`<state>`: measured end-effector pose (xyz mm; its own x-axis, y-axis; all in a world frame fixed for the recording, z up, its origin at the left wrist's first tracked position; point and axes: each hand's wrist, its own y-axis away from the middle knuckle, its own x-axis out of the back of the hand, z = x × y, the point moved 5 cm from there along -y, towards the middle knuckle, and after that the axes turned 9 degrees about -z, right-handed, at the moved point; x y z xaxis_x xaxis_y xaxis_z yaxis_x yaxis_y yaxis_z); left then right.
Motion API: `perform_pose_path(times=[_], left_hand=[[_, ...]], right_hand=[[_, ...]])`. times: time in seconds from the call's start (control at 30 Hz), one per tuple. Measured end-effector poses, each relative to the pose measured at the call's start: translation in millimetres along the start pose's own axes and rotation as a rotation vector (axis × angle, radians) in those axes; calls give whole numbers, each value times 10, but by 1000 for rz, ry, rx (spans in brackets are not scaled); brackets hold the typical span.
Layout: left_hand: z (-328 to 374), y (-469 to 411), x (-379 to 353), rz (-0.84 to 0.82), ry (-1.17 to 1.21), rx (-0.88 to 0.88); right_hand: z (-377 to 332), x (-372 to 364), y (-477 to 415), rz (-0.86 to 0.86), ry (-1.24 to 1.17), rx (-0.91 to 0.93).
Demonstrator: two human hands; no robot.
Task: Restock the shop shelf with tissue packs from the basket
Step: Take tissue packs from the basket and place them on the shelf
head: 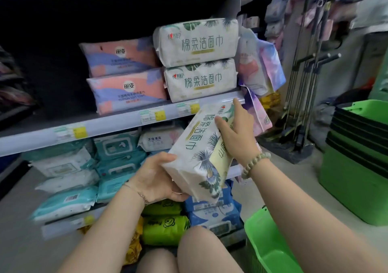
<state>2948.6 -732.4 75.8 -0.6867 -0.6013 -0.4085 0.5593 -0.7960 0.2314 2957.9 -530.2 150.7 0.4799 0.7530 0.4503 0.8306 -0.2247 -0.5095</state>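
Holding a white tissue pack (195, 157) with leaf print tilted between them, both hands were clamped on it: the left hand (157, 178) gripped its lower end from below, and the right hand (237, 134) gripped its upper end. Just above the right hand, on the shelf (117, 123), two matching packs (199, 60) lay stacked, with pink-and-blue packs (123, 75) to their left. The green basket (270, 247) stood below the right forearm.
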Motion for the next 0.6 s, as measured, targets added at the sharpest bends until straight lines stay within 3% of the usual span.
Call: perform_pose_path(times=[0.1, 0.23, 0.43, 0.6], left_hand=[[56, 48, -58, -82, 31, -16], [116, 22, -92, -48, 185, -35], [231, 22, -63, 53, 333, -346], [354, 64, -40, -13, 300, -531]], right_hand=[[-196, -88, -112, -68, -128, 63], [-477, -182, -200, -186, -266, 137], [-916, -362, -334, -311, -99, 309], [-1169, -402, -450, -329, 35, 369]])
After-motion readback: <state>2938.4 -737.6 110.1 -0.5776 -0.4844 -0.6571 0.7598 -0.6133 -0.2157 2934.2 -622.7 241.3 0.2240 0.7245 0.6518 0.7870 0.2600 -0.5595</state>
